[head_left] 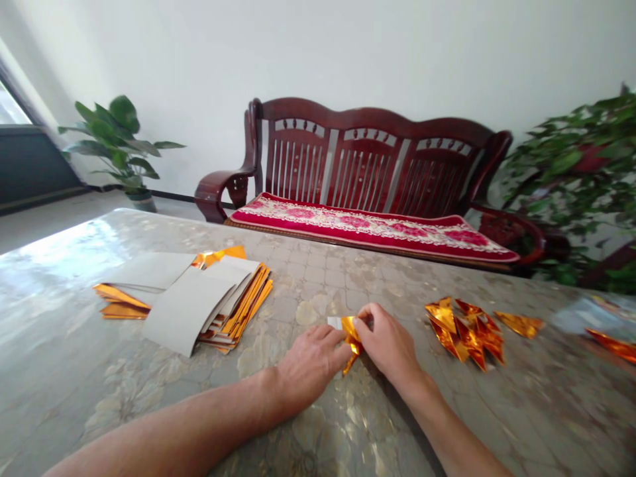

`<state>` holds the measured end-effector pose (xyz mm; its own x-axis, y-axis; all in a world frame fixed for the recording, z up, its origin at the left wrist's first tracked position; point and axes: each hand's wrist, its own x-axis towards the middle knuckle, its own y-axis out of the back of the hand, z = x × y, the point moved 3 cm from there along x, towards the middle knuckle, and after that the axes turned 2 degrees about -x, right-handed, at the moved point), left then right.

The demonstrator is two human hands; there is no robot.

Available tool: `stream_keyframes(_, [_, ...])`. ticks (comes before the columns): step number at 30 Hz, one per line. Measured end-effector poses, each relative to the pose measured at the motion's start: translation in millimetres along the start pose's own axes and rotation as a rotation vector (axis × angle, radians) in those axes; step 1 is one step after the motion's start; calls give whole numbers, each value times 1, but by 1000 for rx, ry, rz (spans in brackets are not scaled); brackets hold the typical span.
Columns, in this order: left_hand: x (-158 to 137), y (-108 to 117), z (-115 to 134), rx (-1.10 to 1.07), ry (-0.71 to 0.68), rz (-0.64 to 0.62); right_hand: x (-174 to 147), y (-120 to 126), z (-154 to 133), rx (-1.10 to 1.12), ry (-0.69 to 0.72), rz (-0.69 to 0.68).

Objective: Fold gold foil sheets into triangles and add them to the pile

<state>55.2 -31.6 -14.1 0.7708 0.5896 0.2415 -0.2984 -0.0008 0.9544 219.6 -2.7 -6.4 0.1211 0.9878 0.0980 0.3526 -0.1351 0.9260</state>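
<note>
Between my two hands, low over the table, is a partly folded sheet of gold foil paper (350, 328) with a pale grey-white back showing at its upper left. My left hand (314, 361) lies over its left side, fingers together and pressed against it. My right hand (385, 338) pinches its right edge between thumb and curled fingers. One gold corner pokes out below the hands, while much of the paper is hidden by the fingers. To the right lies a cluster of folded gold foil pieces (467, 334), with a single folded piece (519, 324) beside it.
At left is a loose stack of foil-backed sheets (193, 305), mostly grey side up. A clear plastic bag (596, 315) with orange foil lies at the right edge. Beyond the patterned table (298, 430) stand a wooden bench (365, 159), a potted plant (119, 146) and leafy greenery (576, 179).
</note>
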Motion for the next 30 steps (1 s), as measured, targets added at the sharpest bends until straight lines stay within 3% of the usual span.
stream_keyframes(5, [0,-3,0,1,-6,5,2,-1,-1,118,-93,-82])
stream_keyframes(11, [1,-1,0,47,69,17,3,-2,-2,98,-60,-87])
stream_keyframes(20, [0,3,-4,111,146,38,-9,-9,-8,100,218,150])
stream_keyframes(30, [0,2,-5,138,146,55,-18,-5,-10,61,412,174])
